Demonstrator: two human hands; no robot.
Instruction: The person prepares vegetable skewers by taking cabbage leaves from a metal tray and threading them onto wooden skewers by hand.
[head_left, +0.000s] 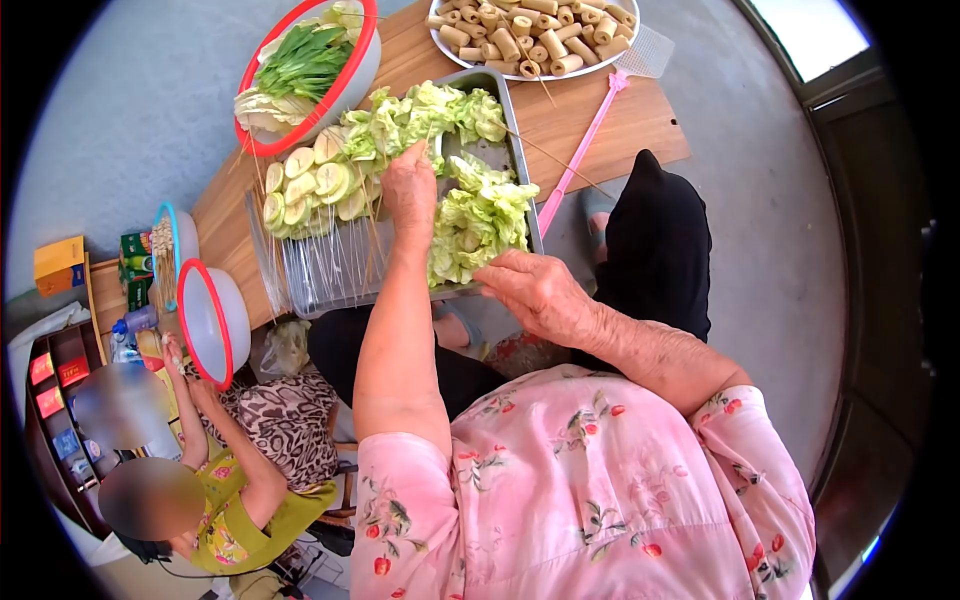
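Observation:
A grey metal tray (517, 140) lies before me, partly filled with green lettuce. My left hand (410, 193) is closed over the middle of the tray, beside a row of lettuce pieces (400, 122); what its fingers hold is hidden. Thin sticks reach out from that row. With fingers pressed together, my right hand (540, 292) pinches at the near edge of a loose lettuce pile (478, 222). Left of my left hand, pale green sliced vegetables (310, 190) sit on skewers, their sticks pointing toward me over a clear plastic tray (330, 275).
A red-rimmed bowl of leafy greens (310, 75) stands at the far left. A white plate of tan rolls (535, 40) and a pink fly swatter (580, 155) lie on the wooden table (640, 125). Another person (240, 480) sits at left near a red-rimmed basin (215, 320).

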